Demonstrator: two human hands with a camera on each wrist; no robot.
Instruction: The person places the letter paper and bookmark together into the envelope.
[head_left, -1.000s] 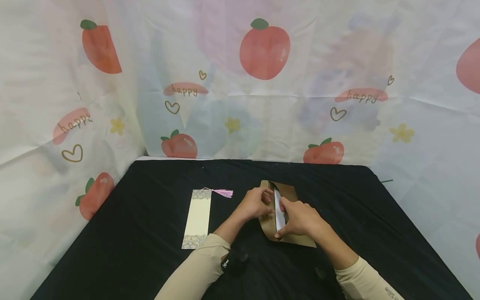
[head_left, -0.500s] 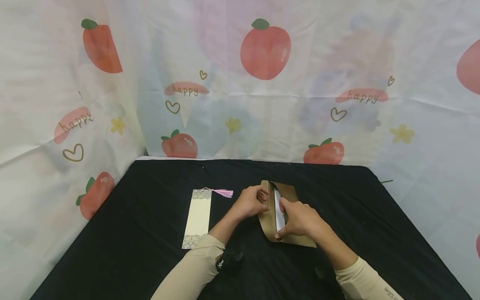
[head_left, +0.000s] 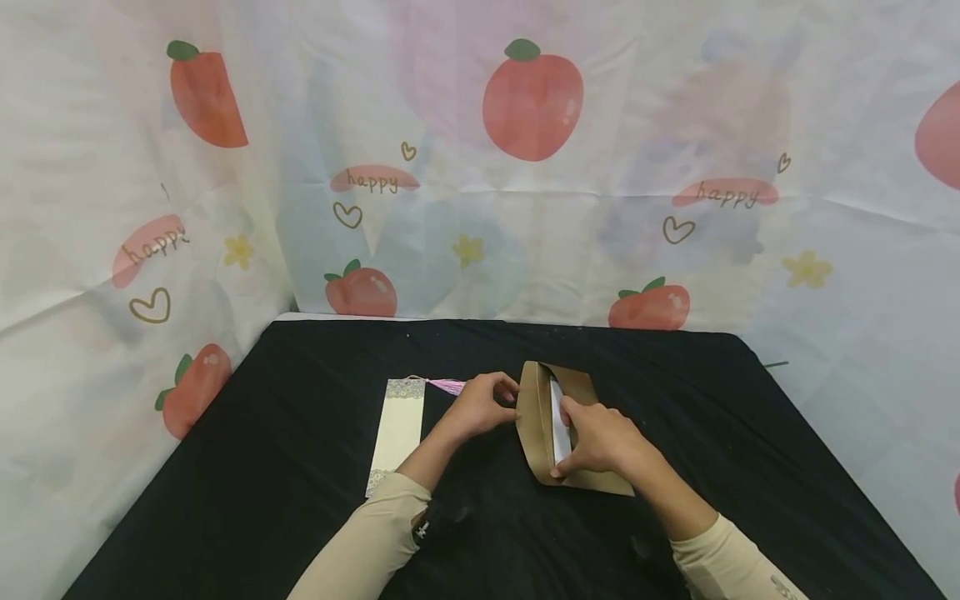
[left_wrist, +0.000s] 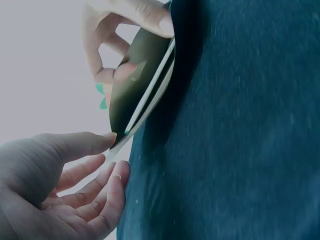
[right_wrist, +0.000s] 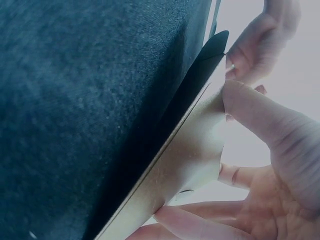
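A brown paper envelope (head_left: 533,421) lies on the black cloth with its flap folded out to the left. White paper (head_left: 560,437) shows inside its mouth. My right hand (head_left: 606,439) holds the envelope along the mouth edge, thumb and fingers spread apart over it. At the flap's left edge is my left hand (head_left: 480,404), fingers bent loosely; in the left wrist view its thumb tip (left_wrist: 111,139) is right at the envelope's edge, the other fingers apart below. Left of that hand lies a cream bookmark (head_left: 401,425) with lace-patterned ends and a pink tassel (head_left: 444,385), partly covered by the left arm.
Black cloth (head_left: 247,467) covers the table. A pale curtain (head_left: 450,108) printed with red fruit, hearts and flowers hangs behind and at both sides. A small dark device (head_left: 442,517) sits at the left wrist.
My left hand has drawn left off the envelope's flap to its outer edge, now overlapping the tassel in the head view. The right hand and envelope stay in place.
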